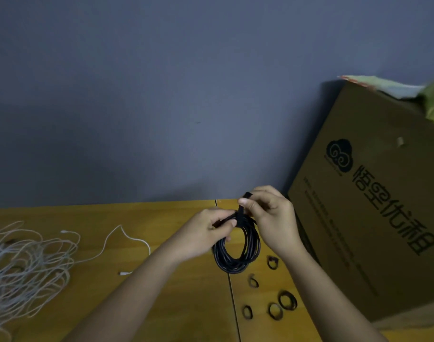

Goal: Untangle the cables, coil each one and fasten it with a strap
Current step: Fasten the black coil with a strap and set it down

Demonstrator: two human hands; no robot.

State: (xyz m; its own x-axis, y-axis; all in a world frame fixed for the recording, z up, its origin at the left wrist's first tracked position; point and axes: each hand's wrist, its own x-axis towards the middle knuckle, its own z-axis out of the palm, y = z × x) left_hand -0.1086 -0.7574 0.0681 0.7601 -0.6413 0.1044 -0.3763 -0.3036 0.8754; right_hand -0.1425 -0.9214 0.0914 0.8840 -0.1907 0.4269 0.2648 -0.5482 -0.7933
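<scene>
Left hand grips the top of the coiled black cable, fingers curled round the bundle, holding it up near the desk's far edge. Right hand pinches the free end of a black strap between thumb and fingers; the strap runs down to the coil's top. Five rolled straps lie on the desk just below the coil, beside the cardboard box at the right edge. A tangle of white cables sprawls by the left edge.
</scene>
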